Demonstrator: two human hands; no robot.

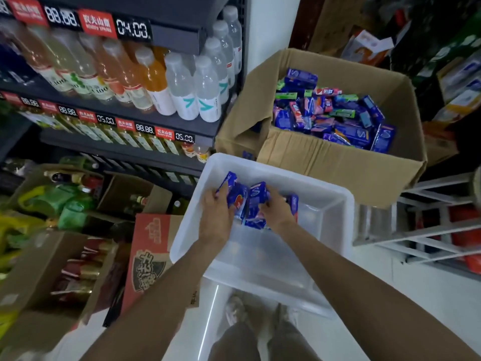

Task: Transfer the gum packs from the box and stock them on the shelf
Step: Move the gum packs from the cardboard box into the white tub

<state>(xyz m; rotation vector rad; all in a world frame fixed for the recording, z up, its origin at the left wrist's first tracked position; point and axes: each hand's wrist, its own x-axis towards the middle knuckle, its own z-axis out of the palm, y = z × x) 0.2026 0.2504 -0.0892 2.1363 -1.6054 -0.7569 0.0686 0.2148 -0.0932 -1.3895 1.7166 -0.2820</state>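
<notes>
Judging from the head view, you are early in the job: the open brown corrugated cardboard box [338, 157] is heaped with small blue, pink and green gum packs [335, 110], and only one handful sits in the translucent white plastic tub [325, 204] in front of you. Your left hand [216, 217] has its fingers curled round glossy blue packs with a red mark [235, 194] on the left of the cluster, and your right hand [277, 209] grips more of the same blue packs [256, 201] just beside them, the two bunches touching, low inside the tub. None of these packs can be seen on the dark metal shelf [130, 115] to your left, which carries clear and orange plastic drink bottles [182, 87] above red and black price tags [125, 29]; so stocking looks wholly ahead of you. The packs are flat, rectangular and shiny-wrapped, likely slippery in a bunch; the tub is smooth, rigid and rounded at its rim; the box is matte with soft creased flaps.
</notes>
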